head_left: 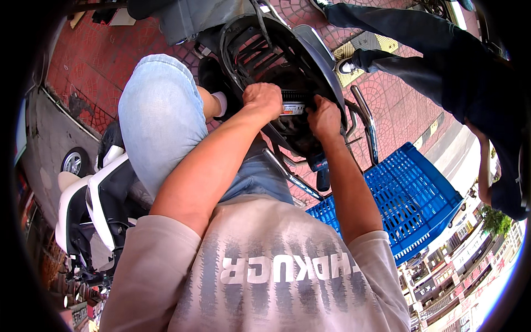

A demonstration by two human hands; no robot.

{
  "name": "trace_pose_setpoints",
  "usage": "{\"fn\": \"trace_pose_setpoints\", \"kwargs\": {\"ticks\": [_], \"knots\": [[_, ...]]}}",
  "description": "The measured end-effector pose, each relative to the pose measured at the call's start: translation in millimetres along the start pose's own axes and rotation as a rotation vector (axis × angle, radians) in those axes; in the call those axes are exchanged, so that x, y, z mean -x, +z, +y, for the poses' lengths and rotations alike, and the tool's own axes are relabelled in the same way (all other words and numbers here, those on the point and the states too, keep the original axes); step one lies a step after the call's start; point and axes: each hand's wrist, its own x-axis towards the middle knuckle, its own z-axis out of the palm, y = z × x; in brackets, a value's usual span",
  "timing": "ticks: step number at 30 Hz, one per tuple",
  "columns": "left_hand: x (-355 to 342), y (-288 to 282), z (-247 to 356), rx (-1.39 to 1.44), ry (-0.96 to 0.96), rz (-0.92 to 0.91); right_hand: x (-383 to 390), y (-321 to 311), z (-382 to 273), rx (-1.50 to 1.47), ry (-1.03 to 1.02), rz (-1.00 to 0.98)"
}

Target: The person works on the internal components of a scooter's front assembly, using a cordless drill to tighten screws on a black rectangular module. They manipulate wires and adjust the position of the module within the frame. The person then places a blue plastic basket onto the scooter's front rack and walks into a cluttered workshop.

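Far left, a car wheel (pixel 74 162) at the edge of the red paving (pixel 116 47); nearer me, a white two-wheeler (pixel 74 207), standing apart from my work; then my left knee in pale denim (pixel 157 102), bent outward beside the job.

Middle: the dark body shell (pixel 326 72) of what looks like a scooter, open toward me with no seat or lid over it; that much of the opening-up I count as done; slats show inside its far end.

My left hand (pixel 263 102) is curled nearly to a fist at the near-left end of a labelled black unit (pixel 293 109); fingertips hidden, but it looks to have hold; the unit lies inside the shell, between my two hands, its pale label facing up; my right hand (pixel 325 117) is bent closed at the other end, thumb along the edge, also seemingly gripping.

Progress, as I judge it: partway; unit in both hands but within the cavity, neither clear of it nor plainly settled; cannot tell whether it is wired or fastened below; the shell remains to be closed.

Right: a dark blue tool (pixel 321 169), partly behind my forearm; a chrome rail (pixel 365 122); a blue crate (pixel 406 191); another person's legs (pixel 409 41) beyond, well apart from my hands.
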Motion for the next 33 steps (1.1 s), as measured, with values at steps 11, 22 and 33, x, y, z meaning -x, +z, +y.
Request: {"fn": "trace_pose_setpoints", "kwargs": {"ticks": [11, 22, 33], "knots": [[1.0, 0.3, -0.7, 0.009, -0.027, 0.048, -7.8, -4.5, 13.6, -0.034, -0.024, -0.053], [-4.6, -1.8, -1.5, 0.0, -0.023, -0.018, -20.9, -4.5, 23.1, -0.063, -0.021, -0.118], [-8.2, -11.9, 7.6, -0.122, -0.061, -0.097, -26.3, 1.9, 15.7, -0.011, 0.09, -0.107]]}}
